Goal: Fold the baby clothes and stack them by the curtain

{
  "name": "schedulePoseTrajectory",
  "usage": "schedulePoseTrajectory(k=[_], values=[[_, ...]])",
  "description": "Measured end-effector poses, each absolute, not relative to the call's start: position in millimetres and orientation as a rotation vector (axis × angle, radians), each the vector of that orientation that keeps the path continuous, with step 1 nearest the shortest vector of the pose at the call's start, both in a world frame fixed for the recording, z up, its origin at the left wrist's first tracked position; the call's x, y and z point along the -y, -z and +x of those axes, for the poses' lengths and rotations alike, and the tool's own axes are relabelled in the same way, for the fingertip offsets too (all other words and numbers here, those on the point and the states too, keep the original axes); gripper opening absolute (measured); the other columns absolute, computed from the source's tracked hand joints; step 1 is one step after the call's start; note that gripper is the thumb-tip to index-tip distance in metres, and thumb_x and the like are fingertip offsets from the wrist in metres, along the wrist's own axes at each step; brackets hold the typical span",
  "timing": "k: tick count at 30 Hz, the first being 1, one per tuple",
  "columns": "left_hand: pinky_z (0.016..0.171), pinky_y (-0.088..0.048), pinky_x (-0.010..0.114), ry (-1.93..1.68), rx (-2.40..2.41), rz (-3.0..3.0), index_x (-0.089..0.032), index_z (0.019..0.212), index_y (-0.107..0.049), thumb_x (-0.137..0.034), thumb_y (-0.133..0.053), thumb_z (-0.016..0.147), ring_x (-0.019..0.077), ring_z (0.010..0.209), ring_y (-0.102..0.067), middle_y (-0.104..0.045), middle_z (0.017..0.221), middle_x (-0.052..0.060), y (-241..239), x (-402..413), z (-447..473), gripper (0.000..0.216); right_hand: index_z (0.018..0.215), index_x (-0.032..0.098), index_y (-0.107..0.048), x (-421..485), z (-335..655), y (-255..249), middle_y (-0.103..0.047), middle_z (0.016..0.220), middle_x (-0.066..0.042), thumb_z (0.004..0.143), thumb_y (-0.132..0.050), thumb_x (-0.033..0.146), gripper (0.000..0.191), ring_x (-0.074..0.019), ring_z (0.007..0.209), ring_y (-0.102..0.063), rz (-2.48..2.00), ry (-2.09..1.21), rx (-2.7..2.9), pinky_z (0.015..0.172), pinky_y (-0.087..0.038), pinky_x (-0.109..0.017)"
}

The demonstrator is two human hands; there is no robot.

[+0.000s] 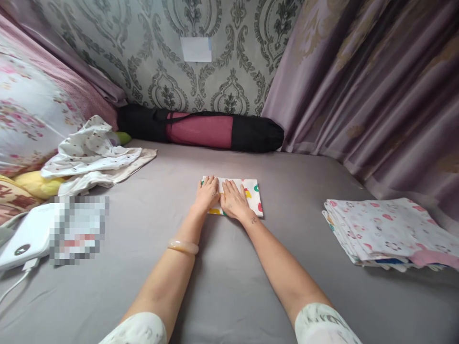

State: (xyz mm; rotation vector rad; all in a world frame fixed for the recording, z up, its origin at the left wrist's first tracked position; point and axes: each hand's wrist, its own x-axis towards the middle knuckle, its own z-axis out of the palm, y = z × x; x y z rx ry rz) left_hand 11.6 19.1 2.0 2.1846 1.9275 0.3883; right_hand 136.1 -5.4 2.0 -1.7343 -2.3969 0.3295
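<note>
A folded white cloth (pixel 255 197) with green, yellow and red prints lies flat on the grey bed sheet (pixel 287 248). On its left part my left hand (pixel 207 193) rests palm down, fingers stretched out. My right hand (pixel 234 199) lies flat on the middle of the cloth, its fingers pointing away from me. Both hands press on top of the fabric and grip nothing. The cloth's right side shows uncovered, while the hands hide much of the rest.
To the right is a stack of folded printed cloths (pixel 387 229). Crumpled white cloths (pixel 96 157) lie at the left, nearer me a white power bank (pixel 28 234) with a cable and a blurred packet (pixel 79 229). A long black and maroon bag (pixel 201 130) lies along the wall.
</note>
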Motion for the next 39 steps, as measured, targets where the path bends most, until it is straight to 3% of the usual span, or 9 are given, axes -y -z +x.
schedulePoseTrajectory(k=[7, 15, 20, 27, 39], values=[[0.121, -0.016, 0.055, -0.407, -1.926, 2.291, -0.012, 0.143, -0.044, -0.017, -0.034, 0.093, 0.0283, 0.148, -0.027, -0.038, 0.156, 0.016, -12, -9, 24, 0.051, 0.155, 0.011, -0.027, -5, 148, -10, -0.019, 0.164, -0.007, 0.100, -0.018, 0.028, 0.059, -0.0174, 0.152, -0.011, -1.759, -0.423, 2.282, 0.122, -0.005, -0.043], [0.119, -0.018, 0.055, -0.291, -1.886, 2.340, -0.009, 0.145, -0.043, -0.029, -0.026, 0.101, 0.0314, 0.148, -0.025, -0.036, 0.157, 0.015, 1, -6, 37, 0.051, 0.155, 0.012, -0.030, -7, 160, -2, -0.024, 0.163, -0.009, 0.101, -0.019, 0.031, 0.058, -0.0241, 0.151, -0.016, -1.835, -0.310, 2.327, 0.121, -0.007, -0.049], [0.119, -0.021, 0.054, -0.297, -1.878, 2.358, -0.012, 0.144, -0.046, -0.030, -0.026, 0.101, 0.0308, 0.147, -0.028, -0.038, 0.156, 0.015, 1, -7, 35, 0.051, 0.155, 0.014, -0.029, -8, 160, -2, -0.023, 0.163, -0.008, 0.101, -0.018, 0.031, 0.058, -0.0234, 0.151, -0.016, -1.849, -0.323, 2.335, 0.121, -0.007, -0.049], [0.122, -0.014, 0.050, -0.340, -2.080, 2.183, -0.003, 0.150, -0.035, -0.040, -0.023, 0.100, 0.0313, 0.150, -0.021, -0.030, 0.159, 0.018, 3, -13, 26, 0.063, 0.154, 0.001, -0.026, -11, 170, -1, -0.017, 0.163, -0.017, 0.101, -0.022, 0.035, 0.063, -0.0257, 0.151, -0.012, -2.028, -0.173, 2.198, 0.121, -0.003, -0.046], [0.122, -0.015, 0.050, -0.322, -2.074, 2.081, -0.008, 0.152, -0.033, -0.042, -0.018, 0.100, 0.0289, 0.150, -0.019, -0.028, 0.161, 0.014, 0, -16, 13, 0.064, 0.155, 0.002, -0.024, -12, 180, 1, -0.017, 0.163, -0.015, 0.102, -0.017, 0.036, 0.063, -0.0256, 0.151, -0.012, -2.127, -0.231, 2.102, 0.121, -0.008, -0.044]])
